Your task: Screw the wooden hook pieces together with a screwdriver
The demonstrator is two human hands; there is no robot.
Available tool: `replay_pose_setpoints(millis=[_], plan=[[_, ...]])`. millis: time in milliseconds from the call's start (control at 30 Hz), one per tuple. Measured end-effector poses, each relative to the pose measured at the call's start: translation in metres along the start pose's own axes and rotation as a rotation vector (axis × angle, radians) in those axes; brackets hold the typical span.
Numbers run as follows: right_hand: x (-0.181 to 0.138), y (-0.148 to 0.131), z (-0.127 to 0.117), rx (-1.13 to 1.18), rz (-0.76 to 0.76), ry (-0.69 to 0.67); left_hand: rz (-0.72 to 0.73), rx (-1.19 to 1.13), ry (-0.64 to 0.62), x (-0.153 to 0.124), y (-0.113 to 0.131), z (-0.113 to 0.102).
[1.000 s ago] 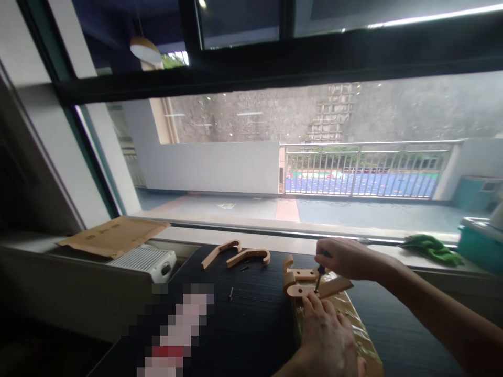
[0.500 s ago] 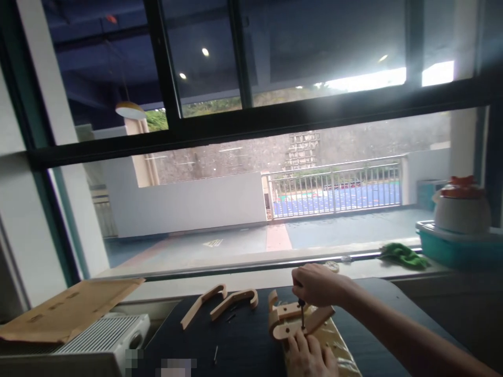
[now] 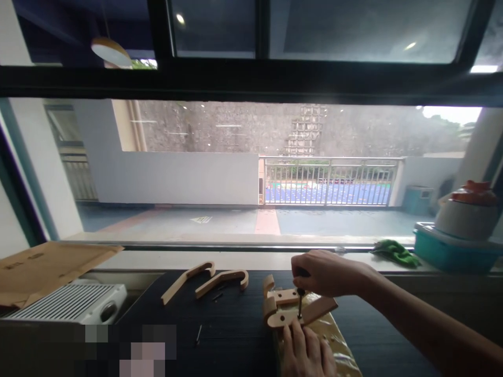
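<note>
My right hand (image 3: 320, 273) is closed around the dark handle of a screwdriver (image 3: 301, 306), whose shaft points straight down. Its tip meets a curved wooden hook (image 3: 276, 319) with drilled holes, lying with another wooden hook (image 3: 286, 297) on a tan, tape-wrapped block (image 3: 340, 345). My left hand (image 3: 308, 348) lies over the block, fingertips pressed against the near edge of the hook under the screwdriver. Left of the block, two loose wooden hooks (image 3: 178, 284) rest on the dark table. Small dark screws (image 3: 217, 297) and a longer screw (image 3: 198, 333) lie near them.
A white slatted appliance (image 3: 74, 301) with a brown paper envelope (image 3: 51, 267) on top stands at left. Along the windowsill (image 3: 236, 258) are a green cloth (image 3: 396, 253) and a teal box (image 3: 448, 248) bearing a white jug (image 3: 467, 217). A blurred patch covers the lower left.
The view has levelled and tilted down slightly, so everything sits differently in the frame. The screwdriver stays upright on the hook, and my left hand keeps pressing there.
</note>
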State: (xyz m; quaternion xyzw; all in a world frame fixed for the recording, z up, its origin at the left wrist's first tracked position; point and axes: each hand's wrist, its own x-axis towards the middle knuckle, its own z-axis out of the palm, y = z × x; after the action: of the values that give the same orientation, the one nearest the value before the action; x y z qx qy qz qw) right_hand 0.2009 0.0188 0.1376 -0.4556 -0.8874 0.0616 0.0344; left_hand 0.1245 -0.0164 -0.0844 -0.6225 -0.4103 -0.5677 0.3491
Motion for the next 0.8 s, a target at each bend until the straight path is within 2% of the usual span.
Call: replay_pose_setpoints(millis=[100,200,233,367,500,567,667,800], plan=[[0.005,0.003,0.009,-0.007,0.029,0.055,-0.058,0.088,-0.153,0.002,-0.003,-0.01],[0.007,0.005,0.013,-0.008,0.06,0.112,0.174,0.105,-0.337,0.002,-0.006,-0.018],[0.007,0.005,0.012,-0.008,0.06,0.108,0.196,0.096,-0.338,0.002,-0.006,-0.018],[0.002,0.005,0.0,-0.014,0.01,-0.002,0.061,0.08,-0.153,-0.002,-0.001,-0.012],[-0.003,0.002,-0.008,-0.045,-0.038,-0.022,0.081,0.085,-0.114,0.002,0.0,-0.012],[-0.004,0.0,-0.006,-0.053,-0.033,-0.02,0.113,0.087,-0.177,0.01,-0.003,-0.021],[-0.003,-0.002,0.001,-0.043,-0.01,0.012,0.214,0.079,-0.45,0.027,-0.009,-0.04],[-0.002,-0.002,0.004,-0.035,0.033,0.054,0.237,0.096,-0.56,0.041,-0.012,-0.055]])
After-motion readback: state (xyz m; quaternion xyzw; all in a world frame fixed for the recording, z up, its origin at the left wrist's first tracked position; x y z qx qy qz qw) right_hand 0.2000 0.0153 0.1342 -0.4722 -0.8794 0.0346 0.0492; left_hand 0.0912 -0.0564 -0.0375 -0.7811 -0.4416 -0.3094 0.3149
